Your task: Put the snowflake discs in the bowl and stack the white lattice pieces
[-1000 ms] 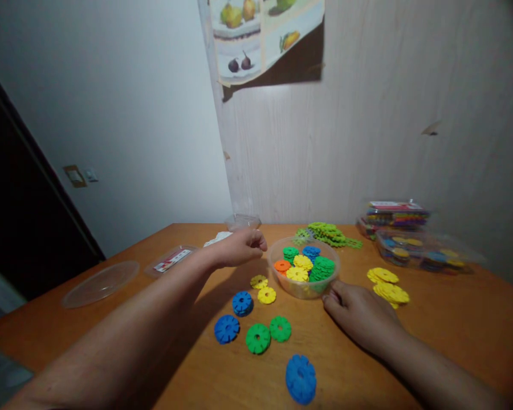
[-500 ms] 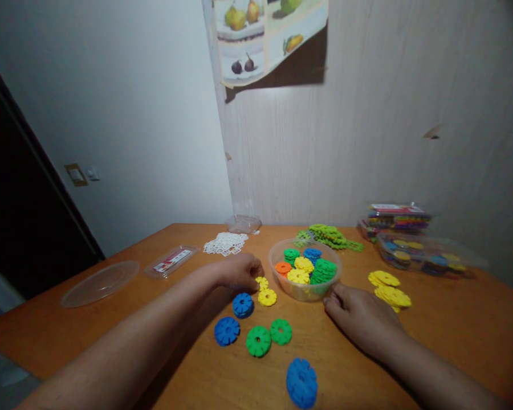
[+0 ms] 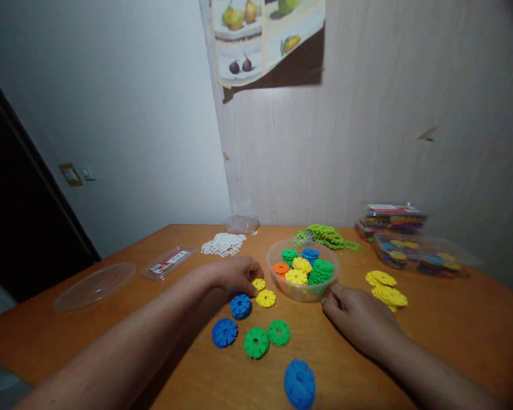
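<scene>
My left hand (image 3: 238,274) is closed, thumb and fingertips pinching a small yellow notched disc (image 3: 259,284) just left of the bowl. Another yellow disc (image 3: 265,298) lies flat below it. The clear plastic bowl (image 3: 301,292) holds green, blue, yellow and orange notched discs in piles. Against the bowl's front right side rests my right hand (image 3: 359,314), its fingers curled and partly hidden. In front of the bowl are blue discs (image 3: 240,306), a further blue disc (image 3: 224,333), two green discs (image 3: 256,343) and a blue stack (image 3: 300,384).
Yellow discs (image 3: 389,297) lie right of my right hand. Behind stand a clear box of discs (image 3: 423,256) and stacked packs (image 3: 395,219). Lime-green pieces (image 3: 327,236), white pieces (image 3: 223,244), a labelled plastic lid (image 3: 169,263) and a clear round lid (image 3: 94,286) lie around.
The view has shifted slightly. The yellow disc at my left fingertips has tilted a little and sits closer to the hand. My right hand stays by the bowl.
</scene>
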A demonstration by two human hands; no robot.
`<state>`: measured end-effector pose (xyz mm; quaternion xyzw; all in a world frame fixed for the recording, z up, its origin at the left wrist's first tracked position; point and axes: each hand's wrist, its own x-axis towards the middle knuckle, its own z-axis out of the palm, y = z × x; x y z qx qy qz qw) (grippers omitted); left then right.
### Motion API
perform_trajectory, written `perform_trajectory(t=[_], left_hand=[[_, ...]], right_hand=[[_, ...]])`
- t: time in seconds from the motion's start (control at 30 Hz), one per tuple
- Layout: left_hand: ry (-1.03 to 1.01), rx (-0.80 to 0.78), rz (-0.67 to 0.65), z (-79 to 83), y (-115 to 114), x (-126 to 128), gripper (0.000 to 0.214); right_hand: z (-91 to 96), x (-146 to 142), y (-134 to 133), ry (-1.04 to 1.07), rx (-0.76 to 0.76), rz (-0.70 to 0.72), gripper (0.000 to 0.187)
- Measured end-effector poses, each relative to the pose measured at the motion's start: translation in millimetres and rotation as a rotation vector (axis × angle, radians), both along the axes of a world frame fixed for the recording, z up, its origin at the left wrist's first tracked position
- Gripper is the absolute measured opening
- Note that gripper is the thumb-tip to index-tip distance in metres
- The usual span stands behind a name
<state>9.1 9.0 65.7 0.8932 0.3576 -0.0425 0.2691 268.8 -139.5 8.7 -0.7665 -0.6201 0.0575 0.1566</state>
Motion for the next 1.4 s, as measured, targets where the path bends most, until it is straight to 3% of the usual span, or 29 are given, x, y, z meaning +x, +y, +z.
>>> perform_trajectory(t=[0.27, 0.43, 0.57, 0.7, 0.8, 0.93, 1.17, 1.3, 1.4], left_hand=[[0.024, 0.051, 0.016, -1.0, 0, 2, 0.026], [0.013, -0.007, 0.059, 1.3, -1, -4, 0.029], [-0.070, 0.059, 0.140, 12.9, 5, -17, 0.031], [-0.210, 0.163, 0.132, 32.2, 12, -21, 0.025], [-0.302, 0.227, 0.097, 45.0, 12, -5, 0.023], [-0.246, 0.307, 0.034, 53.9, 7, 31, 0.029], [-0.115, 0.400, -0.095, 48.2, 1, 85, 0.031], [-0.092, 0.402, -0.117, 44.8, 1, 94, 0.036], [-0.177, 0.389, -0.066, 48.1, -1, 85, 0.038]], right_hand=[[1.4, 1, 0, -0.017, -0.005, -0.002, 0.028], [0.4, 0, -1, -0.013, -0.001, 0.008, 0.028], [-2.1, 2, 0, -0.026, 0.014, 0.010, 0.028], [-2.4, 2, 1, -0.032, 0.013, 0.006, 0.027], [-2.6, 1, 1, -0.037, 0.009, 0.002, 0.028], [-2.6, 1, 1, -0.033, 0.012, 0.010, 0.030], [-0.1, 0, 1, -0.032, 0.013, 0.013, 0.029], [-1.7, 0, 1, -0.037, 0.026, 0.015, 0.028], [-0.7, 0, 0, -0.041, 0.028, 0.012, 0.028]])
